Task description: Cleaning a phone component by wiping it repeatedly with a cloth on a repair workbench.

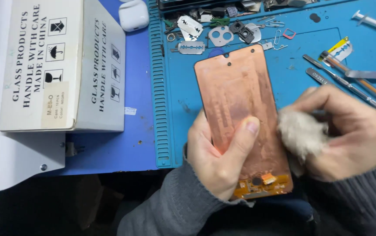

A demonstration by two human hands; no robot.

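Note:
A phone display panel [236,87] lies face down on the blue work mat [301,70], its copper-coloured back up and an orange flex cable at its near end. My left hand [216,157] grips the panel's near left edge, thumb pressed on the copper surface. My right hand [349,135] holds a wad of beige cloth [301,131] against the panel's right edge.
A white cardboard box [61,65] stands at the left on a blue surface. A white earbud case [133,15] sits behind it. Razor blades [190,28], small metal parts and paper clips litter the mat's far side. Metal pry tools [345,81] lie at the right.

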